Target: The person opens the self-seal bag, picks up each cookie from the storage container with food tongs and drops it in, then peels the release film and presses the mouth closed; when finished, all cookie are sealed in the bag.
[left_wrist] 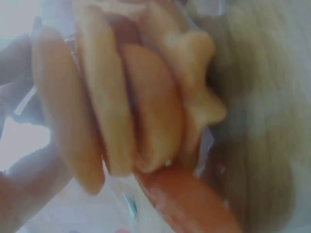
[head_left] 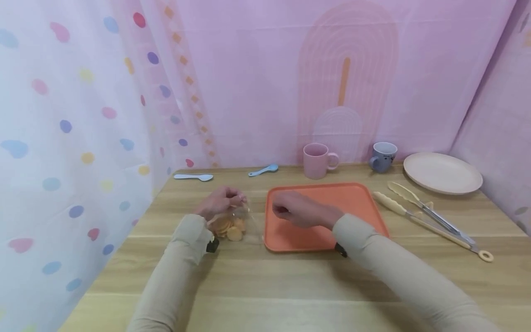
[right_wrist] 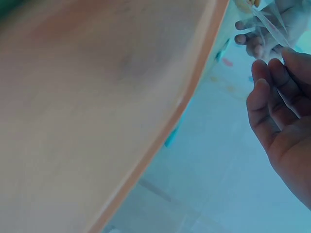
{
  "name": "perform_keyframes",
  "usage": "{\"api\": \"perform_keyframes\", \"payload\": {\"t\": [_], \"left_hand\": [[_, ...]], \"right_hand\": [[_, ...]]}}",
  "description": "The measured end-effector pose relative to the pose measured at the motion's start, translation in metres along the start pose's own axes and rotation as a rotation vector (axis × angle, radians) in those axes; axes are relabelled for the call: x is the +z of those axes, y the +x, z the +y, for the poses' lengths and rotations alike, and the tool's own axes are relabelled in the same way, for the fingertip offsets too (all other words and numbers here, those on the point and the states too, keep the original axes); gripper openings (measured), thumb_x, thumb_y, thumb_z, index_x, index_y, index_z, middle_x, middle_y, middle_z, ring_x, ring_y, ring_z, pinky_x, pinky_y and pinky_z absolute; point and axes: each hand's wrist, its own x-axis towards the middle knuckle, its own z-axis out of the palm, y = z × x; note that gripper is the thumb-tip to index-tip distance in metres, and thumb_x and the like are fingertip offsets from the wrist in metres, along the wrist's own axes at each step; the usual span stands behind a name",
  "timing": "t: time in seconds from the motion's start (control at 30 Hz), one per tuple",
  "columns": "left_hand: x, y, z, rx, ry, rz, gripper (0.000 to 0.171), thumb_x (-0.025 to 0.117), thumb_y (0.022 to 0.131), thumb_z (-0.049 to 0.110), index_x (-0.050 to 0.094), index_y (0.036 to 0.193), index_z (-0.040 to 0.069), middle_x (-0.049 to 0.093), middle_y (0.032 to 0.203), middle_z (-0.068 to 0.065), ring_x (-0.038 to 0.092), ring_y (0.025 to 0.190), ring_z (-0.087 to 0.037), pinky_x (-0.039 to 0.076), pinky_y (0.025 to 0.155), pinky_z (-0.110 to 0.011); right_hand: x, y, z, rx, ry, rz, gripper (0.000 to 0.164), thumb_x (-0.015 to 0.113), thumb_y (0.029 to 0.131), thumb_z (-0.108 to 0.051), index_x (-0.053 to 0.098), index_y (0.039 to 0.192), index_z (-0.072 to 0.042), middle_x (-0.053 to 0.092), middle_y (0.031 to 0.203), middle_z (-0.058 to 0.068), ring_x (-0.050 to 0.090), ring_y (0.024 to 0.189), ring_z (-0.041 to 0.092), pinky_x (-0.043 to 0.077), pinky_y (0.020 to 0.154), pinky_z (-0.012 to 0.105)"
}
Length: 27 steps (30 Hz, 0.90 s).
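Observation:
My left hand (head_left: 220,201) pinches the top edge of a clear plastic bag (head_left: 254,230), left of the orange tray. Inside the bag lie several round, light-brown biscuits (head_left: 234,233). Close up in the left wrist view, the biscuits (left_wrist: 153,107) fill the frame, one with a knobbly outline. My right hand (head_left: 300,210) hovers over the left part of the tray (head_left: 348,198), apart from the bag in the head view. Its fingers (right_wrist: 262,104) are loosely bent with nothing seen between them, and the left hand with the bag shows behind them in the right wrist view.
Two light-blue spoons (head_left: 194,177) lie at the back left. A pink mug (head_left: 315,161), a grey-blue mug (head_left: 383,157) and a cream plate (head_left: 442,173) stand along the back. Cream-tipped tongs (head_left: 435,223) lie right of the tray. Curtains hang behind and at both sides.

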Motion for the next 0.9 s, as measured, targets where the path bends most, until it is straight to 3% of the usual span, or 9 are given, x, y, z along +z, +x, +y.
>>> {"api": "perform_keyframes", "payload": {"t": [0.2,0.4,0.53,0.7,0.8,0.9], "left_hand": [[-0.007,-0.001,-0.003,-0.023,-0.056,0.031,0.03,0.048,0.097,0.021,0.059,0.112,-0.002,0.063,0.102,-0.01,0.056,0.081,-0.011,0.049,0.066,-0.021],[-0.014,-0.007,-0.007,-0.034,-0.153,0.066,0.035,0.044,0.098,0.022,0.052,0.117,-0.007,0.06,0.104,-0.008,0.058,0.086,-0.008,0.053,0.074,-0.02],[-0.017,-0.011,-0.012,-0.005,-0.22,0.097,0.039,0.045,0.098,0.021,0.047,0.119,-0.012,0.061,0.095,-0.003,0.06,0.083,-0.01,0.055,0.078,-0.025],[-0.021,-0.017,-0.017,-0.001,-0.217,0.146,0.037,0.047,0.097,0.023,0.049,0.116,-0.01,0.059,0.09,0.005,0.06,0.085,-0.011,0.054,0.081,-0.024],[-0.022,-0.021,-0.018,-0.003,-0.204,0.162,0.038,0.049,0.096,0.026,0.051,0.115,-0.007,0.06,0.091,0.005,0.06,0.085,-0.01,0.054,0.082,-0.024],[-0.023,-0.026,-0.018,0.012,-0.206,0.16,0.037,0.05,0.096,0.027,0.053,0.114,-0.005,0.06,0.09,0.006,0.061,0.086,-0.01,0.054,0.082,-0.025]], "right_hand": [[-0.009,-0.045,-0.008,-0.094,-0.108,0.003,0.026,0.051,0.086,-0.005,0.046,0.065,-0.019,0.034,0.061,-0.01,0.035,0.061,0.004,0.032,0.058,0.017],[-0.007,-0.089,-0.021,-0.189,-0.179,0.037,0.022,0.059,0.082,-0.004,0.049,0.072,-0.021,0.041,0.069,-0.011,0.041,0.069,0.003,0.036,0.065,0.015],[-0.009,-0.115,-0.027,-0.259,-0.126,0.071,0.02,0.058,0.086,-0.004,0.049,0.075,-0.019,0.041,0.073,-0.01,0.041,0.071,0.002,0.037,0.065,0.012],[-0.021,-0.15,-0.022,-0.3,-0.006,0.106,0.02,0.057,0.09,-0.006,0.047,0.077,-0.018,0.042,0.074,-0.01,0.041,0.073,-0.002,0.039,0.064,0.01],[-0.039,-0.176,-0.013,-0.25,0.095,0.064,0.018,0.057,0.09,-0.009,0.047,0.078,-0.018,0.044,0.073,-0.01,0.044,0.072,-0.005,0.043,0.059,0.011],[-0.063,-0.203,0.001,-0.182,0.165,-0.046,0.018,0.057,0.09,-0.01,0.048,0.079,-0.021,0.047,0.071,-0.009,0.046,0.071,-0.009,0.045,0.056,0.012]]}}
